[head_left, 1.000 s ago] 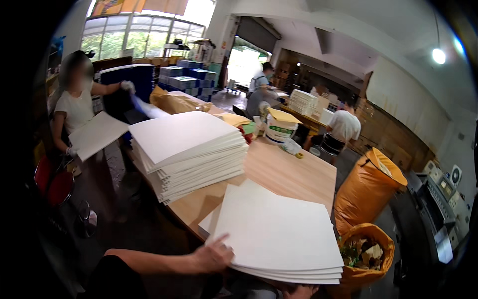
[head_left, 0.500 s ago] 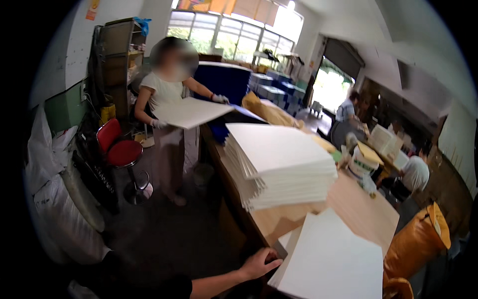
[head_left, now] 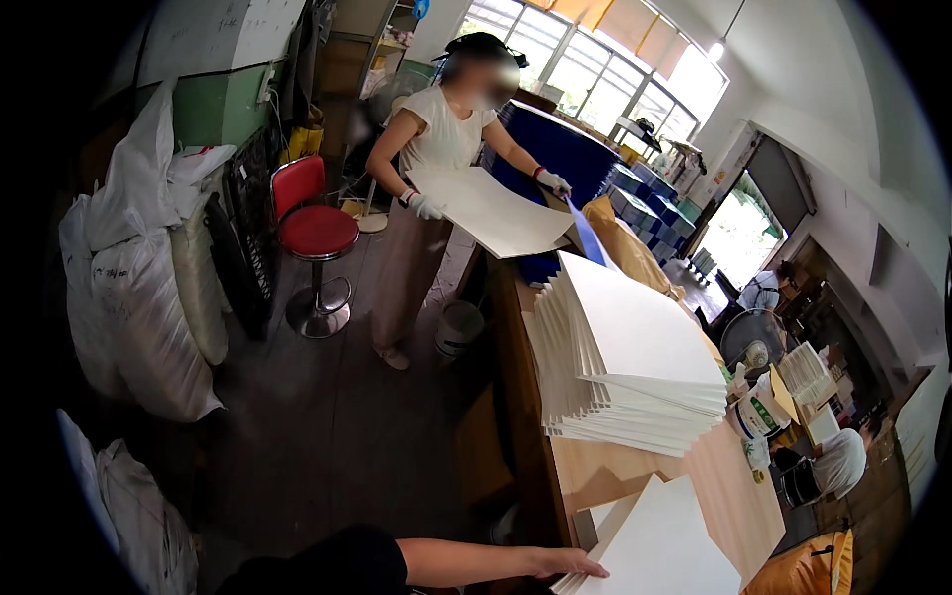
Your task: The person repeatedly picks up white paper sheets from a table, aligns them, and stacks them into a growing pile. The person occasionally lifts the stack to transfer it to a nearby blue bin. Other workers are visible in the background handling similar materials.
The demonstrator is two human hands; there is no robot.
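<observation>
Left hand (head_left: 573, 563) on the left edge of a near stack of white boards (head_left: 669, 545), which runs out of view at the bottom.
The fingers lie nearly straight across the boards' edge; the thumb and undersides are hidden, so whether the grip is loose or pinching a board cannot be told. The right hand is out of view, its grip unknown. The near stack sits at the close end of the wood-topped table (head_left: 746, 496), its lower layers cut off; just beyond it a taller stack of white boards (head_left: 645, 327) hides much of the tabletop. Past that, a co-worker (head_left: 441, 134) in gloves holds a white panel (head_left: 494, 210). At lower right, an orange sack (head_left: 808, 567) is cropped by the bottom edge.
</observation>
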